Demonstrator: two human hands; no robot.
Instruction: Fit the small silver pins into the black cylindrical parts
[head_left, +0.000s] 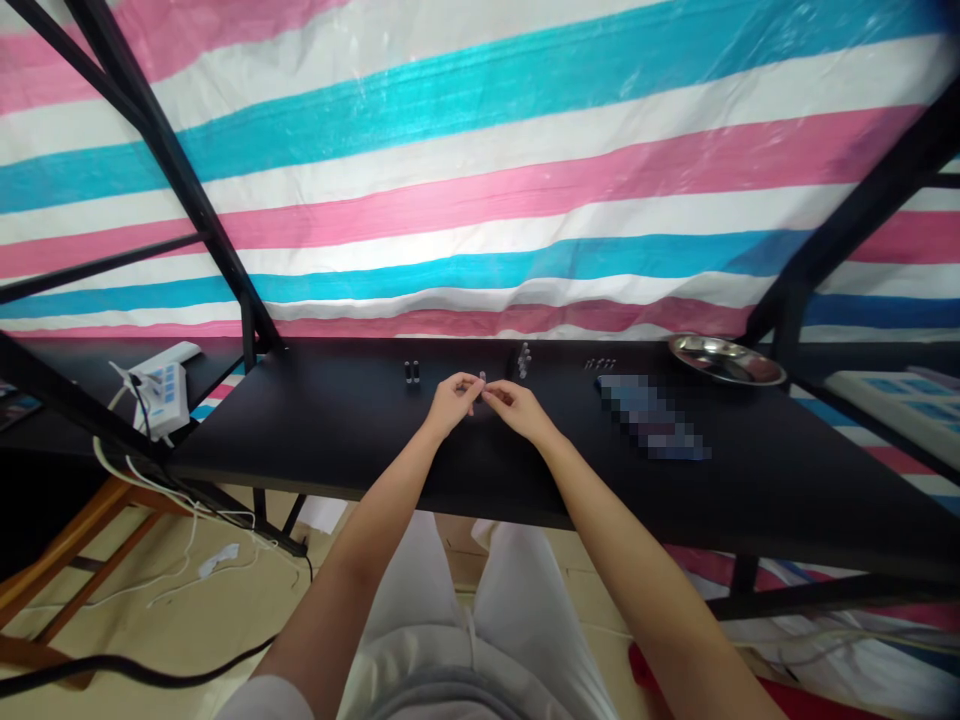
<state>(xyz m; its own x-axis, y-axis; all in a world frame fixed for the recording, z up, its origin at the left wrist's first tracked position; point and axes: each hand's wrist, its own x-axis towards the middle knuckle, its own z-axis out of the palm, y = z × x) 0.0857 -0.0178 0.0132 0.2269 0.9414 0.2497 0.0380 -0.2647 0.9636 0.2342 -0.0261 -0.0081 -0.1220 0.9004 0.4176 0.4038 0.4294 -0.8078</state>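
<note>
Greyish small piece, partly hidden, between hands

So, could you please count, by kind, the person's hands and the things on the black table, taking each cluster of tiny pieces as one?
Hands: 2
Metal dish: 1
Blurred flat item: 1
Small black tubes: 2
Clusters of tiny pieces: 2
Total: 8
Left out: the tiny item between the hands.
</note>
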